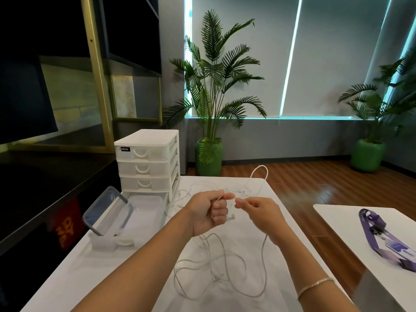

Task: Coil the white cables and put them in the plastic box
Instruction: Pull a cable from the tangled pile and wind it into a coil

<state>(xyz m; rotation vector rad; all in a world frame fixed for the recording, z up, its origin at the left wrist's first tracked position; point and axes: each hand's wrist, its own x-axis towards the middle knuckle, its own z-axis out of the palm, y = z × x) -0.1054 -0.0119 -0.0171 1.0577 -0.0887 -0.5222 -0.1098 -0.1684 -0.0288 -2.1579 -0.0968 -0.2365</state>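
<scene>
**Two hands hold a white cable above a white bench**

A white rectangular bench (139, 278) stands in a room with wooden flooring, grey roller blinds and tall palm plants in green pots (208, 159). At its far left sits a white plastic drawer unit (147, 162), its lowest clear drawer (135, 218) pulled open. Thin white cables (216, 264) lie in loose tangled loops on the bench near the person. The left hand (208, 213) has its fingers curled tight around one cable; the right hand (262, 211) pinches it just beside.
</scene>
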